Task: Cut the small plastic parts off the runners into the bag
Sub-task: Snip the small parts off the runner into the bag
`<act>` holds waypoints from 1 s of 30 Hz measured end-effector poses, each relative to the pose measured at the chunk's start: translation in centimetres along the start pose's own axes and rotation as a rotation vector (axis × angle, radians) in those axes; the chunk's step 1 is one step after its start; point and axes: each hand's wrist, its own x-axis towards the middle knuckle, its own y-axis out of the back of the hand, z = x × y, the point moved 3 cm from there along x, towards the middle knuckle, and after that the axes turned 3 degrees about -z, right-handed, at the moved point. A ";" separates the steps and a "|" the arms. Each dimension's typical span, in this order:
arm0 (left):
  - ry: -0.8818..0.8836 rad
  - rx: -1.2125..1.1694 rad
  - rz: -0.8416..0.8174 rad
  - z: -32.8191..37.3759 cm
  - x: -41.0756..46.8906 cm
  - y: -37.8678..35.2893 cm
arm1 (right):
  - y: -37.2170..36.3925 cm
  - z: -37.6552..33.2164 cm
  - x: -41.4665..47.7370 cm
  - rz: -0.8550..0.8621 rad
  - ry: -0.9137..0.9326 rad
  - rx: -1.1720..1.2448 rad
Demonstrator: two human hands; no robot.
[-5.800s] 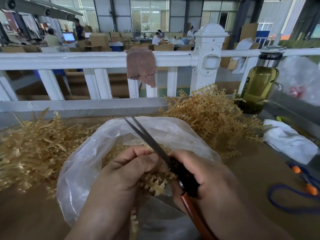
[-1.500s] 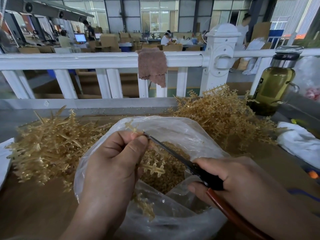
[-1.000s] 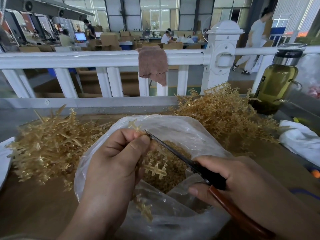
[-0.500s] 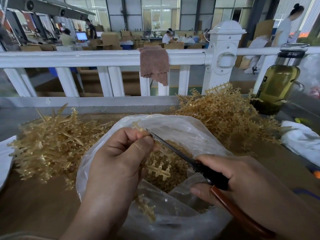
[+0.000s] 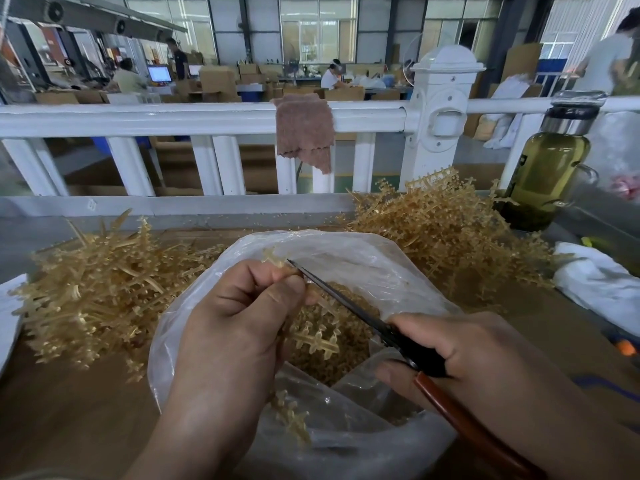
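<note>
Left hand [image 5: 239, 327] fingers curled, pinching runner [image 5: 317, 341] above bag [image 5: 363, 258], right hand [image 5: 485, 355] fingers clenched round scissors [image 5: 408, 344], blades together, tip at runner's top.

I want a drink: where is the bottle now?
In the head view, the bottle stands far right, beside the right pile of runners, near the white railing.

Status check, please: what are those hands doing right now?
Left hand pinches a runner over the open bag. Right hand grips scissors, blades at the runner's top. Nothing blocking.
</note>
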 end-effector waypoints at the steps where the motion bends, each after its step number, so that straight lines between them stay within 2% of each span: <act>1: 0.005 0.000 0.003 0.0 0.0 0.0 | 0.0 0.0 0.0 0.002 0.004 0.003; 7: 0.011 -0.007 0.051 -0.3 0.1 0.2 | -0.5 0.7 0.2 -0.016 0.004 0.015; 16: -0.052 0.079 0.038 -0.3 0.2 0.3 | -0.2 0.9 0.2 0.003 0.032 0.034; 21: -0.040 -0.013 0.026 -0.2 0.6 0.6 | 0.1 0.8 0.1 0.001 0.039 -0.011; 30: -0.173 0.276 0.040 0.2 1.1 1.9 | 0.5 0.7 -0.1 0.002 0.048 -0.080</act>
